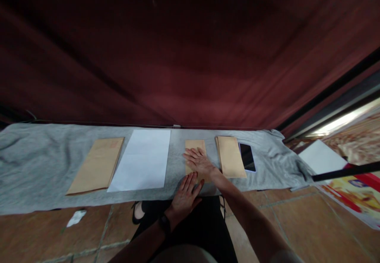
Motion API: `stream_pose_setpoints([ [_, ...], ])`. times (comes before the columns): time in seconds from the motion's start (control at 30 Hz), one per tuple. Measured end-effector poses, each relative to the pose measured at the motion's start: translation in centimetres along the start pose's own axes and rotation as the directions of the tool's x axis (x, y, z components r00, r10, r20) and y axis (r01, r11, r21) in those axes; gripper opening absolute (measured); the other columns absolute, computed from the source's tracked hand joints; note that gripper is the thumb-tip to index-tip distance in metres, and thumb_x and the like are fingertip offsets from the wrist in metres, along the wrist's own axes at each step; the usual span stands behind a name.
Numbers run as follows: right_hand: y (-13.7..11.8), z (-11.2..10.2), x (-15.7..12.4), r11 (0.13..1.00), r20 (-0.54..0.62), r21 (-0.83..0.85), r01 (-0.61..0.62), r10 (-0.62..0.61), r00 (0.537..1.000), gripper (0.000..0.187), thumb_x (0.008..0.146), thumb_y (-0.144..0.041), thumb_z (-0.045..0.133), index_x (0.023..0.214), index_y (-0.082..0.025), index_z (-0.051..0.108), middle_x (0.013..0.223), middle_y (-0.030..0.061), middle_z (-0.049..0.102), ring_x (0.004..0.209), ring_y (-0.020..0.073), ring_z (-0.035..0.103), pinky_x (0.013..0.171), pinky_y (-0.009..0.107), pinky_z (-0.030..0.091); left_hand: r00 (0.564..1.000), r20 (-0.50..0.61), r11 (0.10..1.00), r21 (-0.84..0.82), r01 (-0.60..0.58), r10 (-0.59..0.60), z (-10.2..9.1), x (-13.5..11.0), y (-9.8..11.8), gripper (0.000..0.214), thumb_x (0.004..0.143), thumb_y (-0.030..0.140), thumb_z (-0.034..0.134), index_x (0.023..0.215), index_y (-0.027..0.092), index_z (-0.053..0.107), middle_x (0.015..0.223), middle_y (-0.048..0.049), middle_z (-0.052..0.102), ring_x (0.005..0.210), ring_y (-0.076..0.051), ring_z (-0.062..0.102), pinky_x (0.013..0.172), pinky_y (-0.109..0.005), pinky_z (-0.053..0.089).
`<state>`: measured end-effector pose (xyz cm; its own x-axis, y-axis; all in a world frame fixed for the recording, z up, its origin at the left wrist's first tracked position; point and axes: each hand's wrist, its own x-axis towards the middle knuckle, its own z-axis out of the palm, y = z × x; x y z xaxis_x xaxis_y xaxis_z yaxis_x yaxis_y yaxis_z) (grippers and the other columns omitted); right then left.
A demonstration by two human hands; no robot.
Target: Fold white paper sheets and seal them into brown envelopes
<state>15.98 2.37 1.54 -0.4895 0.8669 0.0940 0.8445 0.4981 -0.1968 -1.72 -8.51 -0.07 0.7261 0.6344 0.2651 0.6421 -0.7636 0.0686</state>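
A grey cloth (35, 164) is spread across a low surface. A small tan envelope (195, 145) lies on it straight ahead. My right hand (199, 161) rests flat on that envelope with its fingers stretched out and pointing left. My left hand (186, 193) lies open at the near end of the same envelope, fingers pointing away from me. To the right lies a stack of tan envelopes (230, 156). A white paper sheet (142, 159) and a large tan envelope (97, 165) lie to the left.
A dark phone (247, 157) lies on the cloth beside the envelope stack. A dark red curtain (178, 57) hangs behind. The floor is terracotta tile (297, 219), with a white scrap (76, 218) at left and white paper (322, 157) and a colourful poster (353, 195) at right.
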Motion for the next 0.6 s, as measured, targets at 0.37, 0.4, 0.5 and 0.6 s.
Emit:
stream_pose_setpoints([
  [0.37,2.0,-0.4,3.1,0.989,-0.155,-0.030,-0.148,0.142,0.978,0.043,0.104,-0.033,0.036,0.142,-0.023,0.053,0.154,0.0069,0.045,0.146,0.0244,0.033,0.119,0.048,0.022,0.998,0.042,0.998,0.029,0.053,-0.054,0.0,0.7,1.4,0.082,0.090,0.063,0.054,0.158,0.032,0.021,0.152,-0.0172,0.044,0.142,-0.037,0.039,0.116,-0.055,0.025],
  [0.4,2.0,-0.4,3.0,0.987,-0.165,-0.029,-0.155,0.148,0.975,0.043,0.104,-0.033,0.035,0.141,-0.020,0.054,0.154,0.0088,0.045,0.146,0.0256,0.032,0.119,0.048,0.022,0.997,0.046,0.997,0.036,0.066,-0.068,0.0,0.8,1.6,0.082,0.089,0.064,0.054,0.158,0.033,0.021,0.151,-0.0167,0.046,0.141,-0.037,0.039,0.115,-0.056,0.025],
  [0.5,2.0,-0.3,2.4,0.984,-0.187,-0.029,-0.174,0.166,0.968,0.043,0.104,-0.033,0.037,0.138,-0.017,0.057,0.153,0.0119,0.046,0.147,0.0286,0.029,0.118,0.050,0.023,0.994,0.061,0.994,0.056,0.089,-0.092,0.0,1.3,2.1,0.082,0.088,0.065,0.055,0.157,0.036,0.023,0.148,-0.0152,0.048,0.138,-0.039,0.041,0.114,-0.058,0.025],
  [0.6,2.0,0.2,1.3,0.982,-0.207,-0.031,-0.189,0.178,0.962,0.042,0.103,-0.035,0.039,0.139,-0.022,0.055,0.154,0.0103,0.045,0.147,0.0283,0.031,0.117,0.052,0.026,0.991,0.082,0.991,0.084,0.102,-0.109,0.0,1.8,2.5,0.080,0.087,0.066,0.056,0.156,0.037,0.027,0.146,-0.0155,0.050,0.136,-0.040,0.043,0.112,-0.060,0.026],
])
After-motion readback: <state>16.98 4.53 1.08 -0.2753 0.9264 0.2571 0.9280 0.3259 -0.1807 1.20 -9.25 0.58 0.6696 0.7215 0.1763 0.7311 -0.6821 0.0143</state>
